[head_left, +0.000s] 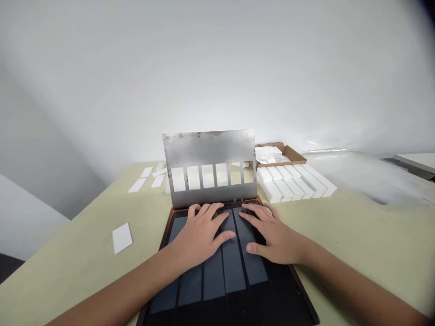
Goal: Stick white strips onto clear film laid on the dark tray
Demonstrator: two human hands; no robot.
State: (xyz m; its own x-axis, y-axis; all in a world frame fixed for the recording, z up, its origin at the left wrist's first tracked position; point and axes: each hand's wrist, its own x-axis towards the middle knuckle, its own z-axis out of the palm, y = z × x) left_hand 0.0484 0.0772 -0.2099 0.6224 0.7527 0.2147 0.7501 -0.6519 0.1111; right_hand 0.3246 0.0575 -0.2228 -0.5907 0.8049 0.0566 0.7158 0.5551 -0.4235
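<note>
The left hand (200,235) and the right hand (272,235) lie flat, side by side, on a row of dark gray strips (231,267) set in a black tray (238,308) with a brown rim (299,290). The fingers (217,213) of both hands are open and extended toward the far edge of the tray, with the palms down. They grip nothing; they rest on the strips, and both thumbs lie on the strips as well. A metal plate (208,151) with a row of rectangular slots (208,176) stands up along the far edge of the tray, just beyond the fingertips. White pieces show through the slots, but their exact position behind the plate cannot be determined. The tray sits on a pale green counter (356,235). To the right of the plate, white bars (292,183) lie side by side in front of a cardboard tray (280,155) holding more white pieces (268,156). To the left, white cards (146,179) lie near the plate, and a single white card (122,237) lies apart from them.
</note>
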